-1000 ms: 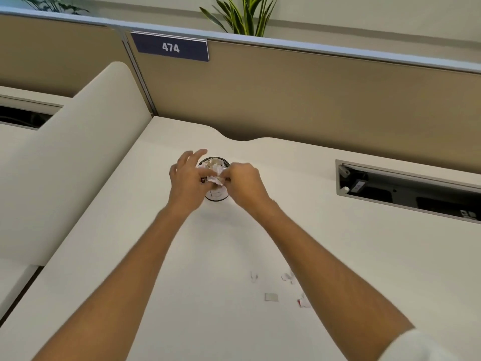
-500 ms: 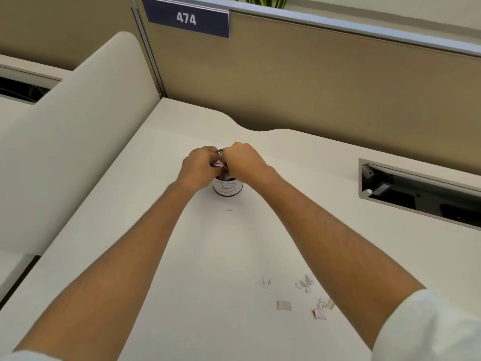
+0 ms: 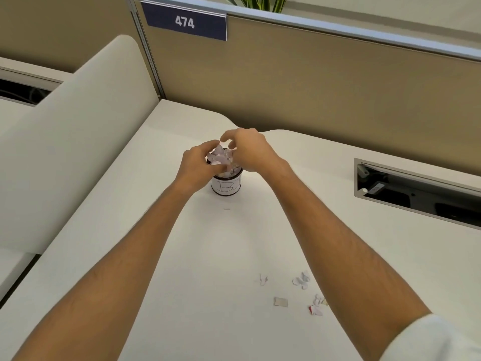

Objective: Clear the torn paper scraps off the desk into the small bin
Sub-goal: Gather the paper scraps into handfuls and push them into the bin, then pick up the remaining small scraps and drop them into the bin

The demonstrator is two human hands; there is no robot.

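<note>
A small round bin (image 3: 226, 187) with a white label marked "B" stands mid-desk, filled to the top with crumpled paper (image 3: 220, 158). My left hand (image 3: 198, 164) curls around the paper wad at the bin's mouth, fingers on it. Just to the right of the opening, my right hand (image 3: 250, 150) hovers above the rim with fingers spread apart, holding nothing. Several torn paper scraps (image 3: 301, 280) lie on the near desk beside my right forearm, one with red on it (image 3: 315, 310), and a flat rectangular one (image 3: 280, 302).
The white desk (image 3: 182, 295) ends at a tan partition (image 3: 312, 82) bearing a "474" sign (image 3: 185, 22). A rounded white divider (image 3: 65, 142) stands to the left. An open cable tray slot (image 3: 421, 194) is set into the desk at the right.
Both hands were closed together over the bin; now my right hand has lifted and spread its fingers, uncovering the paper wad that my left hand still presses. The camera has moved closer.
</note>
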